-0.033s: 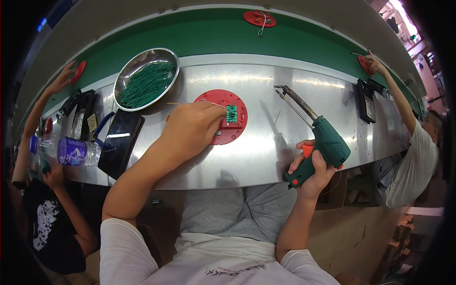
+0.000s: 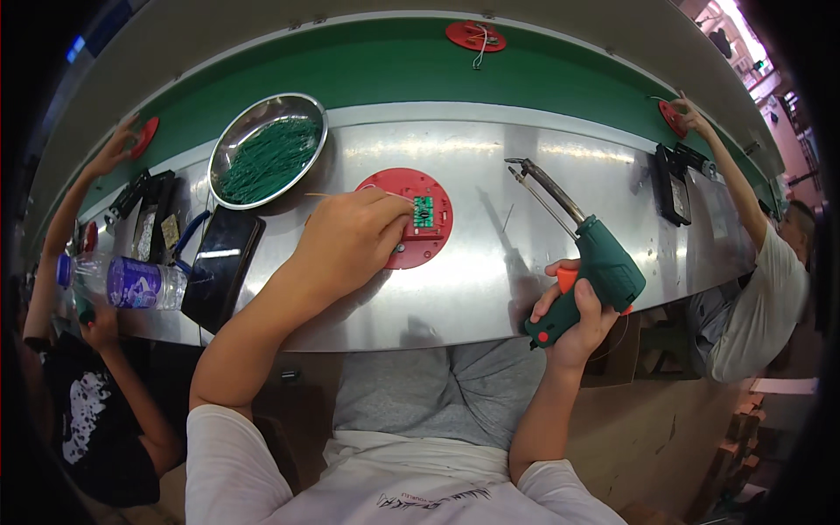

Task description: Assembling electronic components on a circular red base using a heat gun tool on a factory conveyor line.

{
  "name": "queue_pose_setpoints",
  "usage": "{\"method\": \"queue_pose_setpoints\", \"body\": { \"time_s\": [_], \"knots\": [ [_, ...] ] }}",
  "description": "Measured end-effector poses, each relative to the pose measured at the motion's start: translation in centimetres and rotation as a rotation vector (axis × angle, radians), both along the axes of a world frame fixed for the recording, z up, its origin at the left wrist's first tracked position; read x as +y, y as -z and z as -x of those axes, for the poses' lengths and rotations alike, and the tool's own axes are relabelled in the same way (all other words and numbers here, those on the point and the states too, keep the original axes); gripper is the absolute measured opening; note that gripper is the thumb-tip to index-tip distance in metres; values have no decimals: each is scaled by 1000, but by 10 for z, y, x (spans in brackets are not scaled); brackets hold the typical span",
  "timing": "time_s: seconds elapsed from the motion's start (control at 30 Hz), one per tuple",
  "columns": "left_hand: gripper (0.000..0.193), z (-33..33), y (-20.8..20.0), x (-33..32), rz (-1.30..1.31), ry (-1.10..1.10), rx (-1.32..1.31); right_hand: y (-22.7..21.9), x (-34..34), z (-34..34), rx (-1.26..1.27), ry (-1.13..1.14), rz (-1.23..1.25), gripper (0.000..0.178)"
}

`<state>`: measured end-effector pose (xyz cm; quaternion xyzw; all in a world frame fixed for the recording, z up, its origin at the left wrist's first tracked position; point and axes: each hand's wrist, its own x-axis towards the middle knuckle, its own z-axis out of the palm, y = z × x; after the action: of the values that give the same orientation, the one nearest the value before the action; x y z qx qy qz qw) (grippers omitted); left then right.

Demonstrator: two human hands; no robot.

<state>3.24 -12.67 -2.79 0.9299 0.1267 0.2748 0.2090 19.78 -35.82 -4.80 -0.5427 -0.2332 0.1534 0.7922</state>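
My left hand (image 2: 354,229) lies over the left part of a round red plastic disc (image 2: 431,243). Its fingers are closed and pointed at the left edge of a small green circuit board (image 2: 423,212) on the disc. What they pinch is hidden. A thin light-coloured wire (image 2: 322,194) sticks out to the left past the knuckles. Wrapped round the grip of a dark green soldering gun (image 2: 610,261) is my right hand (image 2: 582,319), with the index finger by the orange trigger. The gun's tip points up and away, right of the disc and apart from it.
A steel bowl (image 2: 324,122) of green wires stands at the far left, beside a dark phone-like slab (image 2: 226,262), blue-handled pliers (image 2: 188,241) and a lying plastic bottle (image 2: 131,282). Another red disc (image 2: 468,37) rests on the green strip behind. People work on both sides.
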Motion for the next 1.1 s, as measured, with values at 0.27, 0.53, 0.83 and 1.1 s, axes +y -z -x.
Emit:
{"method": "queue_pose_setpoints", "body": {
  "time_s": [0.27,0.53,0.83,1.1],
  "knots": [
    [30,-6,-27,-7,182,-36,-49,-3,-28,-25,-97,160,-129,36],
    [59,-13,-11,-4,-22,99,159,-8,-38,-46,9,282,-150,33],
    [57,-110,-32,59,-31,164,195,2,-44,-70,125,312,-213,30],
    [43,-259,-9,165,-444,-443,134,2,-44,-75,209,374,-186,28]
  ]
}}
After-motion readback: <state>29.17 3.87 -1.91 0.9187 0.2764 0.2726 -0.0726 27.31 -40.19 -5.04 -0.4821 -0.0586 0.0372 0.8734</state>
